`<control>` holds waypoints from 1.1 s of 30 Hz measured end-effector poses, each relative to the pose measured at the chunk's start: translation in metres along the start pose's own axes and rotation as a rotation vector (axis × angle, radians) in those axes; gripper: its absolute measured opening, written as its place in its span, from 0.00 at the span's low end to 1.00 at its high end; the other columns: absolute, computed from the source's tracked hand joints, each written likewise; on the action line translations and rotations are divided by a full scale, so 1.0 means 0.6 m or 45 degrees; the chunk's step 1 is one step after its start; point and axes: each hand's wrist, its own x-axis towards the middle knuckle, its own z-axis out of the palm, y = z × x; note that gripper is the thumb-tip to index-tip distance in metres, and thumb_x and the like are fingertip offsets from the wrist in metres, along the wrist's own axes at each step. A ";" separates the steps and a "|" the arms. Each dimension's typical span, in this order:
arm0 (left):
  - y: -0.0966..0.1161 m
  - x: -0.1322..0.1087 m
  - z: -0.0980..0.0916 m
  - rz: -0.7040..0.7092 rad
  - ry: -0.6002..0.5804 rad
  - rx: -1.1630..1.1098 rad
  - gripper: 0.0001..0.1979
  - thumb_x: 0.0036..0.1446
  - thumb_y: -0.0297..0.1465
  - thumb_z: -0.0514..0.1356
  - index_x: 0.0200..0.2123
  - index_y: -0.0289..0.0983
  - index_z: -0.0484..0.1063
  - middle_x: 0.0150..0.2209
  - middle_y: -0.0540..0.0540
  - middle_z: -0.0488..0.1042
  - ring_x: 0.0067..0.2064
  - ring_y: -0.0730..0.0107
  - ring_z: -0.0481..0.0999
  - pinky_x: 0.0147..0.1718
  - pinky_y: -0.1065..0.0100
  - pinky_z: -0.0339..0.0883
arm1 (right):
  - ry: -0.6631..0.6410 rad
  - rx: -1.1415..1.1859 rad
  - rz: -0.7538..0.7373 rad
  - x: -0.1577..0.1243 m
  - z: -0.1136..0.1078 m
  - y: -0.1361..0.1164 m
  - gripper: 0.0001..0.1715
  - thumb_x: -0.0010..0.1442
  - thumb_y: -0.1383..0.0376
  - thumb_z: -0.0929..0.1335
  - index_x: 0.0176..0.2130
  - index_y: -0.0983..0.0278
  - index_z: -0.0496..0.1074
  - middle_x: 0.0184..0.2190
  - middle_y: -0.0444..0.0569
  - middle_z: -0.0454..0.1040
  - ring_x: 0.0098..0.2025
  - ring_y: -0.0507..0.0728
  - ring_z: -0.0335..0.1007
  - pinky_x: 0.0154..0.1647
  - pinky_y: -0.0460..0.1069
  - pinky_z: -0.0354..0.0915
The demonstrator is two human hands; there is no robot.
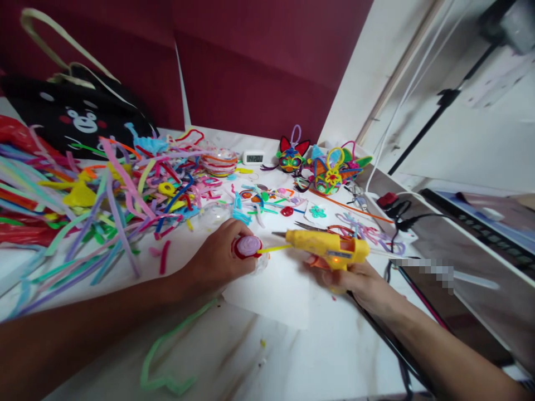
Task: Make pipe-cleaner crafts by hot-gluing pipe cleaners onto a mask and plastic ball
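My left hand (223,250) is closed around a small ball, partly hidden by my fingers, that looks like clear plastic. On its upper side sits a lilac coil (249,245) with a red border. From the coil's edge a thin yellow strip (273,249) sticks out to the right. In my right hand (361,284) is a yellow glue gun (317,243), gripped by its handle, with an orange light glowing on its side. The nozzle points left, above the strip and apart from the ball. Beneath both hands lies a white paper sheet (284,295).
A heap of colourful pipe cleaners (125,195) covers the left side. Scissors (311,226) lie behind the glue gun. Decorated balls (291,159) and a digital clock (253,158) stand at the back. A green pipe cleaner (167,340) lies in front. Cables and a dark tablet-like device (451,312) are at right.
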 end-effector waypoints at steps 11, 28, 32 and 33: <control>-0.014 0.009 -0.002 0.024 0.093 -0.016 0.12 0.41 0.34 0.62 0.31 0.39 0.66 0.34 0.47 0.69 0.37 0.59 0.71 0.36 0.60 0.66 | 0.207 0.261 -0.235 0.008 0.012 -0.035 0.15 0.51 0.66 0.72 0.41 0.63 0.75 0.50 0.52 0.74 0.42 0.60 0.75 0.36 0.50 0.72; -0.034 0.010 0.002 0.116 0.071 -0.046 0.13 0.42 0.30 0.60 0.35 0.37 0.66 0.36 0.47 0.70 0.39 0.61 0.72 0.36 0.64 0.67 | 0.401 0.140 -0.170 0.074 0.027 -0.058 0.18 0.47 0.61 0.73 0.41 0.61 0.74 0.44 0.49 0.76 0.44 0.62 0.75 0.29 0.49 0.72; -0.034 0.011 0.003 0.123 0.031 -0.102 0.13 0.41 0.29 0.59 0.35 0.38 0.67 0.35 0.48 0.71 0.39 0.62 0.72 0.36 0.64 0.68 | 0.362 -0.115 -0.218 0.053 -0.002 -0.071 0.18 0.52 0.61 0.70 0.43 0.64 0.74 0.30 0.48 0.77 0.29 0.56 0.74 0.22 0.46 0.61; -0.033 0.011 0.003 0.125 0.021 -0.114 0.13 0.41 0.29 0.59 0.35 0.38 0.67 0.35 0.48 0.72 0.39 0.61 0.73 0.36 0.64 0.68 | 0.297 -0.136 -0.212 0.047 -0.003 -0.070 0.17 0.52 0.62 0.69 0.43 0.64 0.74 0.27 0.46 0.76 0.26 0.54 0.72 0.23 0.46 0.60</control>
